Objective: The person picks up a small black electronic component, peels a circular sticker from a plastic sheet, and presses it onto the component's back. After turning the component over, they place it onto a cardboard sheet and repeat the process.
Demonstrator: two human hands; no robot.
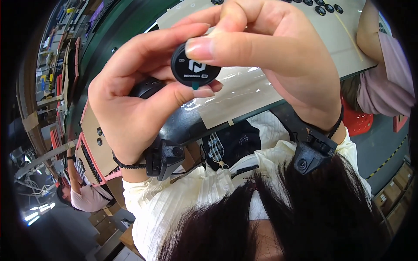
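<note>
A small round black disc (198, 71) with a white logo and lettering is held up in front of me, above the table. A short teal tab (195, 85) sticks out at its lower rim. My left hand (124, 91) is closed round the disc's left side, thumb below and fingers above and behind. My right hand (300, 61) is closed on it too, its thumb pressed on the upper face; the other fingers are partly hidden behind. Beyond my left palm shows a glossy black rounded thing (149, 88), mostly hidden, and I cannot tell what it is.
A beige sheet (217, 114) covers part of the dark green table. Several black discs (320, 10) lie at its far right, near another person's arm (369, 28). A red basket (358, 119) stands right. Left are a pink-edged tray (89, 163) and another person (89, 198).
</note>
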